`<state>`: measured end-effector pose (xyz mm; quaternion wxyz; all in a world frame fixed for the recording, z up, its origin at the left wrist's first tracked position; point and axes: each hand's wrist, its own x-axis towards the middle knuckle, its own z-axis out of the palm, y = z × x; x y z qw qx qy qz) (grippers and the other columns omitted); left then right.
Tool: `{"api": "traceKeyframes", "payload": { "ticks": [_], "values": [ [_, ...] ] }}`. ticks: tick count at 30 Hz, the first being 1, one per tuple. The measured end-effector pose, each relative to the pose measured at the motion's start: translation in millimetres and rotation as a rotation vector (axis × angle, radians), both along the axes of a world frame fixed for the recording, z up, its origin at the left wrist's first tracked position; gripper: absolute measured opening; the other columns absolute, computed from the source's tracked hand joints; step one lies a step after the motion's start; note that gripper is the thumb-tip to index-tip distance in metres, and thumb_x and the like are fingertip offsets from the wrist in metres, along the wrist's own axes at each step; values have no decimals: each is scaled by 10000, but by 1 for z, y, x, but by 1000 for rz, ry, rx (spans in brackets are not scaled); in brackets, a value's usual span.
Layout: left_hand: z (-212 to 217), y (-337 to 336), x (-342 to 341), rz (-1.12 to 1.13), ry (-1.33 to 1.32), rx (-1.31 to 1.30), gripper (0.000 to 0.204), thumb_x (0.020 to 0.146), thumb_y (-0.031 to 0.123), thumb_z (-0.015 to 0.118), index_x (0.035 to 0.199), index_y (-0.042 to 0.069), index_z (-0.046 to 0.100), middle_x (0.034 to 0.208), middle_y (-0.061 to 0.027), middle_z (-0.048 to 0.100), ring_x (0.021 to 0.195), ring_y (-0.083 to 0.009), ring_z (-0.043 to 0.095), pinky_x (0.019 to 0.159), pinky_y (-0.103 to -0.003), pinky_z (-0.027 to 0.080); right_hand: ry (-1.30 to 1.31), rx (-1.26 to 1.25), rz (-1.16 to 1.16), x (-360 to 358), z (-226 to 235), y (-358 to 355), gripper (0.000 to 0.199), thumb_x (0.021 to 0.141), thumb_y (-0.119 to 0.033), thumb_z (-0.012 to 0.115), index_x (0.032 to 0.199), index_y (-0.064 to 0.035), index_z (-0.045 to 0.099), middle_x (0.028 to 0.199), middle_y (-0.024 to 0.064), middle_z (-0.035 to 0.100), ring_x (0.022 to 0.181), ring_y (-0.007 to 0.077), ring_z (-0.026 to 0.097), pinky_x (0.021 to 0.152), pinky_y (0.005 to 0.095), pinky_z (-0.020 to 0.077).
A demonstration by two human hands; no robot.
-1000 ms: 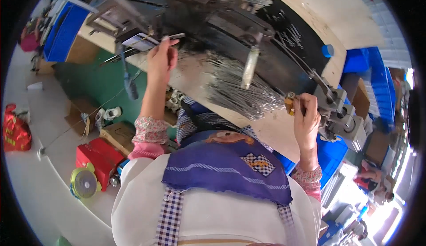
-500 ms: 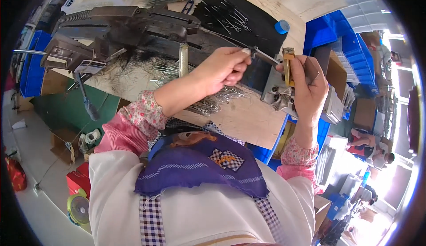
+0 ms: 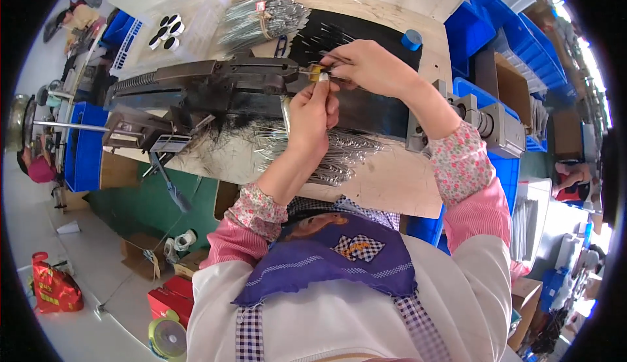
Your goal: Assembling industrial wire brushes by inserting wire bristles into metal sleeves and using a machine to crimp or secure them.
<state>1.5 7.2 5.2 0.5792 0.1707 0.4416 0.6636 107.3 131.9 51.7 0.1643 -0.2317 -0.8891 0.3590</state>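
Note:
My left hand (image 3: 310,110) is closed, thumb up, at the right end of a long dark metal machine (image 3: 215,78); what its fingertips pinch is too small to make out. From the right, my right hand (image 3: 369,67) reaches over and is closed on a small brass-coloured block (image 3: 316,73), held against the machine's end. The fingertips of both hands nearly meet there, and the right fingers partly cover the block. Below my left wrist lies a pile of thin looped metal wires (image 3: 333,159). Behind the hands is a black mat (image 3: 372,30) with wire pieces on it.
A tied bundle of wires (image 3: 261,22) and a clear tray (image 3: 189,26) with white-and-black round pieces stand at the back. A blue round cap (image 3: 411,39) sits on the mat's edge. A grey metal device (image 3: 486,124) and blue bins (image 3: 470,26) are at the right.
My right hand has swung left with the brass-coloured block, from the table's right side to the machine's end. My left hand has shifted left and lower. The view has turned somewhat.

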Motion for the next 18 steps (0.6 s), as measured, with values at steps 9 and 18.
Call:
{"api": "traceKeyframes", "payload": {
  "ticks": [9, 18],
  "values": [
    [-7, 1, -9, -271, -62, 99, 657, 994, 570, 256, 1208, -9, 482, 1225, -175, 565, 1139, -251, 574, 948, -401, 471, -213, -672, -2, -3, 22, 23, 343, 933, -149, 572, 1228, 26, 561, 808, 82, 645, 669, 145, 649, 643, 267, 551],
    [16, 2, -25, -125, -871, 195, 856, 941, 616, 353, 1315, -152, 306, 1397, -300, 357, 1368, -389, 300, 1151, -456, 266, -259, 471, -186, 17, 39, -3, 378, 869, -197, 606, 1217, -47, 592, 949, 158, 557, 949, 355, 566, 836, 394, 468]
  ]
}}
